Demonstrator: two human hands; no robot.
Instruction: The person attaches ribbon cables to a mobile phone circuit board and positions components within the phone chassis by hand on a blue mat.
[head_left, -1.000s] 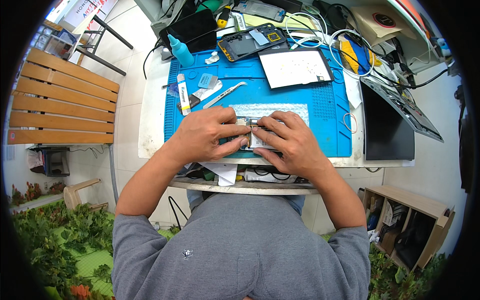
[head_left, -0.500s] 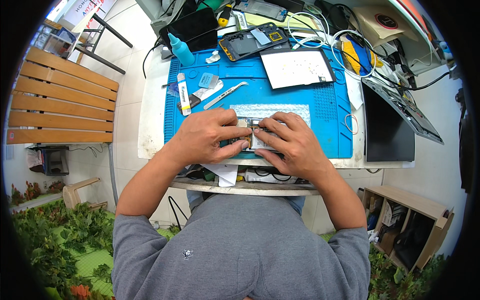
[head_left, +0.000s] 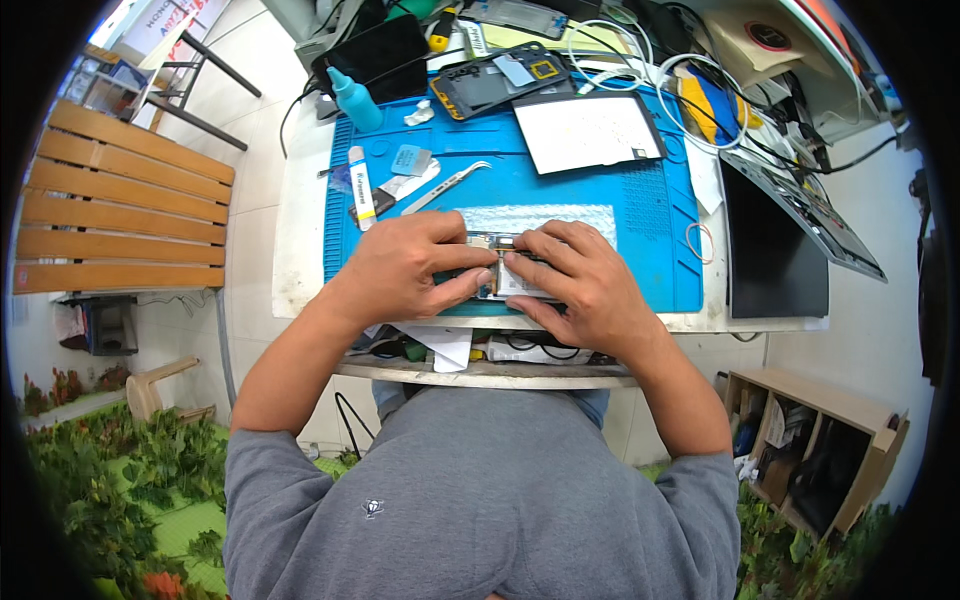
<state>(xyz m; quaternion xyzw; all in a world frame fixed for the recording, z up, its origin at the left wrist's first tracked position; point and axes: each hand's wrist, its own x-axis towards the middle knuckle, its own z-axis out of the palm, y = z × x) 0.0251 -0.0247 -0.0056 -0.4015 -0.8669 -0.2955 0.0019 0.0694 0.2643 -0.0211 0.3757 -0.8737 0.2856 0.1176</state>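
Observation:
An opened phone, with its circuit board and pale battery bared, lies at the front of the blue work mat. Gripping its left end is my left hand, index finger and thumb drawn together near the middle of the board. My right hand holds the other end, its fingertips pressing on the inner parts beside the battery. My fingers hide much of the phone. A strip of bubble wrap lies just behind it. Curved-tip tweezers rest behind my left hand.
A glue tube and a blue squeeze bottle are at the left. Farther back are a dark phone frame, a white sheet and coiled white cable. An opened laptop-like panel leans at the right edge.
The whole view has shifted slightly. Both hands stay on the phone, with only small finger movements over its middle.

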